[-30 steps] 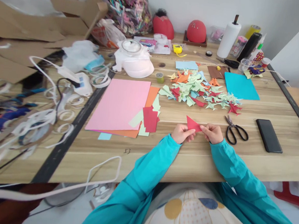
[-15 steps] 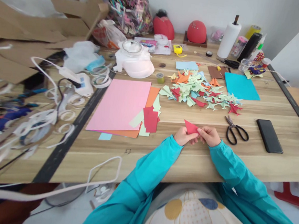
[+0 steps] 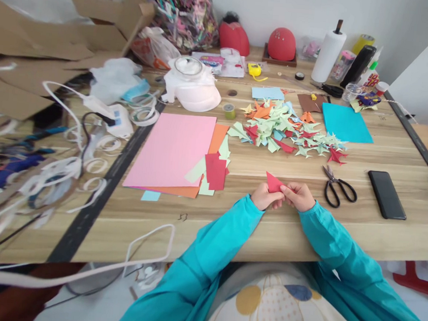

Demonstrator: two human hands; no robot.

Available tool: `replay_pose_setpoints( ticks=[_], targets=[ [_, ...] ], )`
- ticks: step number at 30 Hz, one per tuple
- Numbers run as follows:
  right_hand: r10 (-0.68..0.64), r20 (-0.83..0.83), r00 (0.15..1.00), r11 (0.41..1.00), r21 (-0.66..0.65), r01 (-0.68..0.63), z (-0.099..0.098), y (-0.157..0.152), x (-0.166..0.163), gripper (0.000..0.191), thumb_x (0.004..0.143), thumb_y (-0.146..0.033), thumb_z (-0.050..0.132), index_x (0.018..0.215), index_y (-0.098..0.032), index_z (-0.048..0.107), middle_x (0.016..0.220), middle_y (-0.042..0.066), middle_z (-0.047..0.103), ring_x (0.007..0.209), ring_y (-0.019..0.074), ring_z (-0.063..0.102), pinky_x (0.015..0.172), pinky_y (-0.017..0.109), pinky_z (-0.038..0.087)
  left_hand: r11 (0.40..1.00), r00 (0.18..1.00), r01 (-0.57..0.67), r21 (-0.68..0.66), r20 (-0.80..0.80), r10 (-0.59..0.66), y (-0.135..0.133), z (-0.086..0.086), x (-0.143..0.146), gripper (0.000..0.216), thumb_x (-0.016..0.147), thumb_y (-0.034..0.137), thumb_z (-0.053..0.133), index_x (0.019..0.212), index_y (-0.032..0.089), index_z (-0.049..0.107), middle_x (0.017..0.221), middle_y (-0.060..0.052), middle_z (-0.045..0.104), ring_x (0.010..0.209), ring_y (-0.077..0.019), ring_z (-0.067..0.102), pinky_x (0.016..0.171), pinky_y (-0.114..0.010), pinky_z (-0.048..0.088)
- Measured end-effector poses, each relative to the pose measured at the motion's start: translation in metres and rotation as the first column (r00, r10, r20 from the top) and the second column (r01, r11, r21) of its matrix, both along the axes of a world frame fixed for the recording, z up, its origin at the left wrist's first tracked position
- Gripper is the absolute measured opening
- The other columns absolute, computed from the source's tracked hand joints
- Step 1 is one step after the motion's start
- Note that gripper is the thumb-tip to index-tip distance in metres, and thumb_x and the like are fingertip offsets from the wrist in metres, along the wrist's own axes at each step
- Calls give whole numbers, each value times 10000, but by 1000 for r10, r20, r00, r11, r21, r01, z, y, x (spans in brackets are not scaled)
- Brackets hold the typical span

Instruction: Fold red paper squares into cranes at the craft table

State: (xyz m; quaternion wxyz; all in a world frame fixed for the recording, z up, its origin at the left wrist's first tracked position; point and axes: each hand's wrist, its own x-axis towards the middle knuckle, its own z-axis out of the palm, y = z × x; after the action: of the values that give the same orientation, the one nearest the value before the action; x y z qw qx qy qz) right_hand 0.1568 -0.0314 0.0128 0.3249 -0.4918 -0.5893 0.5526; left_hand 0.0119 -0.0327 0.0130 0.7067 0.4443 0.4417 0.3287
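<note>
A small folded red paper piece [image 3: 273, 182] is pinched between both of my hands just above the wooden table [image 3: 275, 229]. My left hand [image 3: 265, 196] grips its lower left side with closed fingers. My right hand [image 3: 300, 196] holds its right side, fingers curled and touching the left hand. Both arms wear teal sleeves. Loose red and pale green paper squares [image 3: 215, 170] lie to the left of my hands. Black scissors [image 3: 336, 186] rest just right of my right hand.
A heap of folded paper shapes [image 3: 286, 129] lies beyond my hands. Pink and orange sheets [image 3: 174, 150] are at centre left, a blue sheet [image 3: 346, 124] and black phone [image 3: 386, 194] at right. White tape loops, cables and cardboard crowd the left side.
My hands have drawn closer together on the red paper, which now shows a smaller triangle than a second ago.
</note>
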Motion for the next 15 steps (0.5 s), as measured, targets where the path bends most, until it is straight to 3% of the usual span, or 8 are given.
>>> replay_pose_setpoints(
  ticks=[9, 15],
  targets=[
    [-41, -21, 999, 999, -11, 41, 2, 4, 5, 505, 687, -590, 573, 449, -167, 433, 332, -49, 424, 288, 35, 331, 305, 177, 228, 999, 999, 32, -22, 16, -31, 2, 0, -6, 150, 615, 204, 549, 511, 99, 576, 389, -5, 547, 298, -69, 444, 342, -188, 331],
    [-217, -104, 971, 976, -43, 214, 3, 12, 18, 505, 675, -569, 605, 434, -173, 405, 317, -53, 414, 264, 32, 315, 284, 175, 198, 1000, 995, -26, 2, 92, 25, 7, -6, -15, 164, 581, 255, 576, 522, 102, 585, 384, -9, 551, 293, -72, 444, 320, -180, 316]
  ],
)
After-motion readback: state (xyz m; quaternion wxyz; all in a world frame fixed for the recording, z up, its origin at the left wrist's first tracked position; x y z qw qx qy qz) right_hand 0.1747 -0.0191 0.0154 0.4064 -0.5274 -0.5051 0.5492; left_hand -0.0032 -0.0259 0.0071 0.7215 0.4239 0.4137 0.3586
